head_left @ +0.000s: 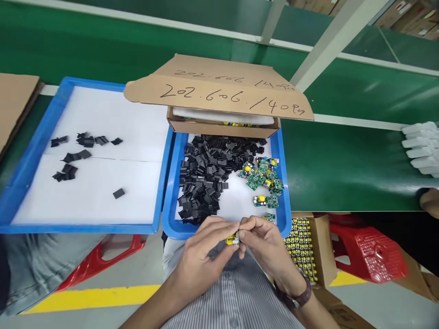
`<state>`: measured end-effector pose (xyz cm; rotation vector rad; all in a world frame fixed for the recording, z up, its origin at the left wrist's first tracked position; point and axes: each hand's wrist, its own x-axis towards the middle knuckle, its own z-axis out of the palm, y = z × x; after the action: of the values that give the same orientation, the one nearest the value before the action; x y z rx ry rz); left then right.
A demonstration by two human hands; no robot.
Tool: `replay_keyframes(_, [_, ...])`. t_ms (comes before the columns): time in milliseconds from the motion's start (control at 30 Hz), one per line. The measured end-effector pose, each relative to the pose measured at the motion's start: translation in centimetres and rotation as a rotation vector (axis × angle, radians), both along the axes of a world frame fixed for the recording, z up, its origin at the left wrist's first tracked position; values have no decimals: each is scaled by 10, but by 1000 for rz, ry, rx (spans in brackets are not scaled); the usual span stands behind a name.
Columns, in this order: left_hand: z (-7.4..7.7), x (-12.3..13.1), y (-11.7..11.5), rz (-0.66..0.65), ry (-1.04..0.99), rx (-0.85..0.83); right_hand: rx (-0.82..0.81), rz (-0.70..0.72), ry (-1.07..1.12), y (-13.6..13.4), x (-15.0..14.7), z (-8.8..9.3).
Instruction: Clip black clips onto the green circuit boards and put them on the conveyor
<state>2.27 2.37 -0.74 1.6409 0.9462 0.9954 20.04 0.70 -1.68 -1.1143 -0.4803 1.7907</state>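
Observation:
Between my two hands, just in front of the near rim of a blue tray (287,183), is a small circuit board (232,239) with a yellow component. My left hand (206,246) pinches it between thumb and fingers. From the other side, my right hand (262,240) has its thumb and fingertips closed at the board's edge; they hide much of it. Inside the tray lies a big heap of black folded plastic pieces (206,173). Right of them sit several green circuit boards (260,176) with yellow parts.
A cardboard box (222,128) with a handwritten flap stands at the tray's back. At left, a second blue tray (103,228) holds scattered black pieces (70,156). A carton (322,251) of yellow-topped parts and a red stool (372,251) are lower right. White trays (421,148) are stacked far right.

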Motion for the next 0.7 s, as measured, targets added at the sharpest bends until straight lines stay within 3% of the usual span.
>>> replay_keyframes(133, [4, 0, -3, 57, 39, -86, -66, 1, 25, 3, -1, 0])
replay_keyframes(367, [1, -3, -5, 29, -1, -177, -92, -31, 21, 1, -2, 2])
replay_keyframes(533, [1, -1, -8, 71, 15, -164, -82, -66, -50, -3, -4, 3])
replay_keyframes(700, [0, 1, -7, 54, 8, -157, -183, 26, 5, -1, 3, 4])
